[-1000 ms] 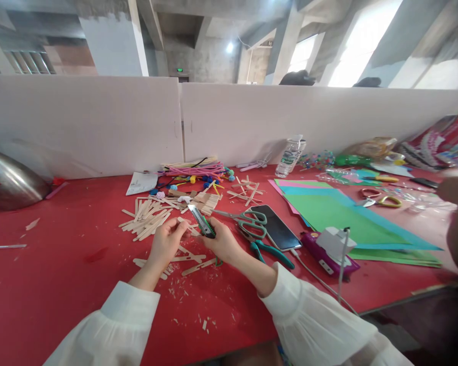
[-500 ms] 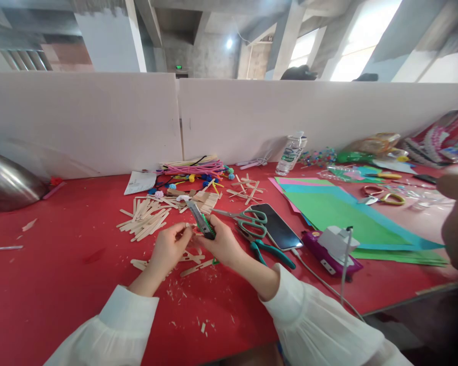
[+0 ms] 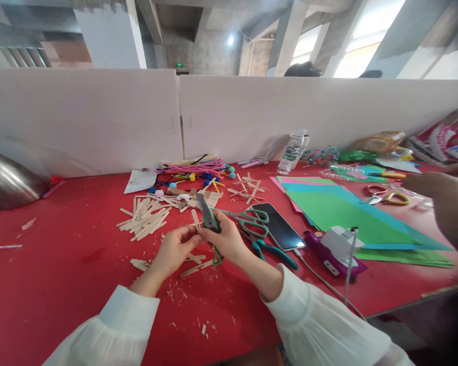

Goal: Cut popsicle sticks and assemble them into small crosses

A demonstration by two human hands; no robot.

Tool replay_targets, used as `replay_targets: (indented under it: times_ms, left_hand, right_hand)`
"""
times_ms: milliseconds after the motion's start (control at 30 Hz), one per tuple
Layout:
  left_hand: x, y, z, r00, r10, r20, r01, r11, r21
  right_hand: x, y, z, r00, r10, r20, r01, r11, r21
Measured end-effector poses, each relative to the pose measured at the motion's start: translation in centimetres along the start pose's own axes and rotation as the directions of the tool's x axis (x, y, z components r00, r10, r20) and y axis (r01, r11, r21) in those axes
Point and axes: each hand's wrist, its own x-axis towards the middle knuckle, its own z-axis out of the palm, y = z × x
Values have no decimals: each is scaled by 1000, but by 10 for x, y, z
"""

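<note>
My right hand (image 3: 226, 241) is closed round a green utility knife (image 3: 209, 216) with its blade pointing up and away. My left hand (image 3: 174, 249) pinches a wooden craft stick (image 3: 195, 218) that stands up next to the blade. Both hands hover just above the red table (image 3: 61, 264), over a few loose sticks (image 3: 193, 265) and wood shavings. A heap of more craft sticks (image 3: 145, 216) lies just beyond my left hand. Both arms wear white sleeves.
Green-handled scissors (image 3: 254, 223), teal pliers (image 3: 275, 252) and a phone (image 3: 280, 229) lie right of my hands. Further right are a purple glue gun (image 3: 334, 249) with cord and coloured paper sheets (image 3: 336, 208). Pipe cleaners (image 3: 194, 168) and a water bottle (image 3: 292, 152) stand by the white partition. Another person's arm (image 3: 442, 203) reaches in at the right.
My right hand has lifted and tipped the knife more upright. My left hand has raised the stick beside the blade. The other person's arm has come further into view.
</note>
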Motion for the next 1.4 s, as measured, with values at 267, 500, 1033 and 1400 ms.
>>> replay_targets:
  times_ms: [267,500,1033,1400]
  left_hand:
    - [0,-1,-9,948,98,-303,-32,976,215]
    - [3,2,-14,894,128,-429,-69,986,149]
    - [1,-2,-16,886,205,-416,-102,961,256]
    - [0,-4,-17,861,308,-405,-68,858,509]
  right_hand:
    - [-5,-4,-4,995,-99,-7,97,983,-154]
    - [-18,-10,-6,914,-350,207,406,810,-423]
    - [-24,-14,-8,879,-358,316,459,453,-764]
    - [-26,-19,-7,907,-305,291,418,570,-707]
